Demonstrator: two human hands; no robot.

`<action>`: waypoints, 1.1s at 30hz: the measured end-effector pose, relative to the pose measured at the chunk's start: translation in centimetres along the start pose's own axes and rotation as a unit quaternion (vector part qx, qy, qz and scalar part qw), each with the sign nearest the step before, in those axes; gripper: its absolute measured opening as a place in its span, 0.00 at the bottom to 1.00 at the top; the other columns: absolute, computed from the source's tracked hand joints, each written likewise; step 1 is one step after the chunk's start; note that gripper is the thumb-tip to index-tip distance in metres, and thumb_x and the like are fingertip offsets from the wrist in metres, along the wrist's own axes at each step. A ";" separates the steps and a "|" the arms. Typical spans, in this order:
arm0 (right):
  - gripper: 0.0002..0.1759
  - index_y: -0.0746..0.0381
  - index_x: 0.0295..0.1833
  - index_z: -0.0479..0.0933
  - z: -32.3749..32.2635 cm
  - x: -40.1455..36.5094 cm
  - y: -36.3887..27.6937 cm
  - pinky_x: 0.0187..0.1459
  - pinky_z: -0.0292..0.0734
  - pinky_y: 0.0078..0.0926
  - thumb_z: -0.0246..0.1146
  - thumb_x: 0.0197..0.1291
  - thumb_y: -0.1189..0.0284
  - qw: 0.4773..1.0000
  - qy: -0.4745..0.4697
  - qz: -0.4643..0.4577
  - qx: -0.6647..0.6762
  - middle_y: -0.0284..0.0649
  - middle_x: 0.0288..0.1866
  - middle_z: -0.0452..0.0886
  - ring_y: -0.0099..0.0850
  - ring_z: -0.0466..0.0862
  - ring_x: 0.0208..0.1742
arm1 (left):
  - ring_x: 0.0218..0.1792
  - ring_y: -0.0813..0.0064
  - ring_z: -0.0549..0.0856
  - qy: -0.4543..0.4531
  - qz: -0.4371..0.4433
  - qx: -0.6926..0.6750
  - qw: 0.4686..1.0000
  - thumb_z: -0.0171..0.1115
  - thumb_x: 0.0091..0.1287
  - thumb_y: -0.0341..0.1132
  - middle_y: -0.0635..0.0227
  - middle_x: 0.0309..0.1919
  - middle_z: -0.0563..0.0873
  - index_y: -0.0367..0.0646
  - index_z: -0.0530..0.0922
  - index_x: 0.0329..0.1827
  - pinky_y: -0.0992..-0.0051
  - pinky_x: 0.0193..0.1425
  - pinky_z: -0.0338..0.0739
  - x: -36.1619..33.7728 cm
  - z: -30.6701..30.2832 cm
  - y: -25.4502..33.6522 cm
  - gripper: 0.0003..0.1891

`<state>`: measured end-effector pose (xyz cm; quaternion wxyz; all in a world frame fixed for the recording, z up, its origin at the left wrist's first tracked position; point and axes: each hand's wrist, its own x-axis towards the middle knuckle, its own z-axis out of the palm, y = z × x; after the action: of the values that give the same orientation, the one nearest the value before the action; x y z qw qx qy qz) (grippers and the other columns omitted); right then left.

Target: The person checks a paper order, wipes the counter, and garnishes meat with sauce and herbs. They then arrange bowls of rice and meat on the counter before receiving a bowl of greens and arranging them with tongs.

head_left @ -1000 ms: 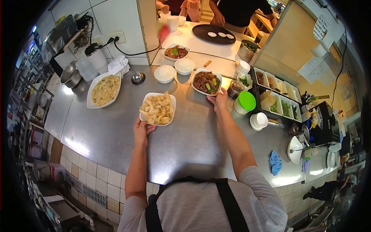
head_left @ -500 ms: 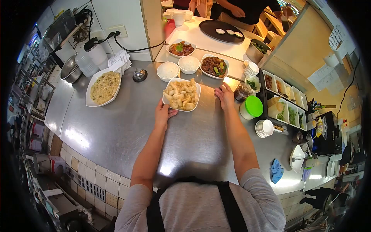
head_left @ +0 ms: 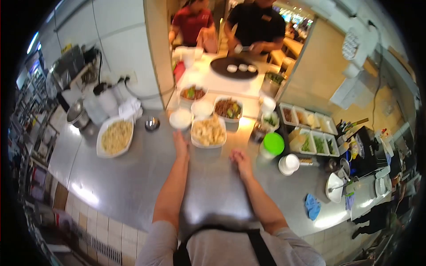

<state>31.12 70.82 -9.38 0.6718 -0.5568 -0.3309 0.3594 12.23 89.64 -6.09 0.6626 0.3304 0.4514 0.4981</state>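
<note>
My left hand [head_left: 180, 146] holds nothing. Its fingers stretch forward beside the white dish of pale fried pieces [head_left: 208, 133], fingertips right at the near side of a white rice bowl [head_left: 181, 119]. My right hand [head_left: 241, 161] is empty too, loosely bent with fingers apart over the steel counter, to the near right of the fried dish. Behind that dish stand a second rice bowl [head_left: 202, 108], a white dish of dark meat and greens [head_left: 228, 109] and a dish of reddish food with a green garnish [head_left: 193, 92].
At left are a large dish of fried rice [head_left: 115, 137] and a call bell [head_left: 152, 123]. At right stand a green-lidded tub [head_left: 272, 144], stacked small bowls [head_left: 289, 164], ingredient trays [head_left: 310, 142] and a blue cloth [head_left: 313, 207]. Two people stand beyond the pass, near a dark round tray [head_left: 217, 67].
My left hand has let go of the fried dish, which now sits closer to the other dishes. My right hand has drawn back toward me. The view has tilted up, showing more of the people opposite.
</note>
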 end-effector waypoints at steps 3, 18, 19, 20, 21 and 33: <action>0.11 0.66 0.51 0.75 0.5 -0.4 -0.1 0.41 0.73 0.20 0.54 0.64 0.77 1.000 0.020 -0.002 -0.008 0.34 0.34 0.78 0.22 0.77 0.36 | 0.66 0.66 0.62 -0.045 0.022 -0.044 0.998 0.48 0.66 0.61 0.65 0.68 0.63 0.46 0.49 0.75 0.65 0.63 0.63 3.1 0.1 1.5 0.41; 0.30 0.67 0.61 0.65 6.6 19.2 -35.4 0.48 0.72 0.44 0.58 0.49 0.76 0.590 0.165 -0.498 -0.614 0.52 0.60 0.67 0.49 0.74 0.52 | 0.69 0.55 0.61 -0.130 0.342 0.699 0.615 0.45 0.69 0.48 0.54 0.67 0.66 0.35 0.65 0.65 0.57 0.72 0.51 -9.7 -9.7 1.3 0.29; 0.29 0.66 0.60 0.66 7.3 19.9 -38.7 0.45 0.72 0.41 0.58 0.49 0.77 0.531 0.223 -0.543 -0.611 0.51 0.57 0.68 0.47 0.75 0.48 | 0.69 0.56 0.61 -0.126 0.338 0.703 0.613 0.45 0.69 0.49 0.55 0.67 0.66 0.35 0.65 0.65 0.56 0.72 0.51 -9.9 -9.5 1.5 0.29; 0.28 0.66 0.59 0.66 7.8 21.0 -41.6 0.46 0.72 0.42 0.58 0.49 0.77 0.512 0.261 -0.575 -0.582 0.51 0.56 0.69 0.47 0.74 0.49 | 0.69 0.56 0.61 -0.123 0.339 0.707 0.609 0.45 0.69 0.50 0.55 0.67 0.65 0.36 0.65 0.66 0.56 0.72 0.51 -10.0 -9.4 1.4 0.30; 0.27 0.66 0.58 0.67 8.5 21.1 -44.1 0.46 0.72 0.42 0.58 0.49 0.77 0.521 0.282 -0.576 -0.564 0.51 0.56 0.69 0.48 0.74 0.49 | 0.69 0.56 0.60 -0.119 0.340 0.710 0.605 0.45 0.69 0.51 0.55 0.67 0.65 0.36 0.65 0.66 0.56 0.72 0.51 -10.0 -9.4 1.2 0.30; 0.21 0.62 0.59 0.68 7.2 25.8 -50.2 0.53 0.71 0.42 0.52 0.58 0.73 0.516 0.316 -0.496 -0.624 0.49 0.55 0.74 0.45 0.76 0.55 | 0.69 0.56 0.61 -0.109 0.344 0.715 0.599 0.46 0.68 0.53 0.55 0.67 0.66 0.35 0.64 0.66 0.54 0.72 0.52 -9.9 -9.3 1.3 0.32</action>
<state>44.34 90.36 42.44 0.2818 -0.6555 -0.4586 -0.5297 2.18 80.45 -5.75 0.0385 0.8810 0.4408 0.1676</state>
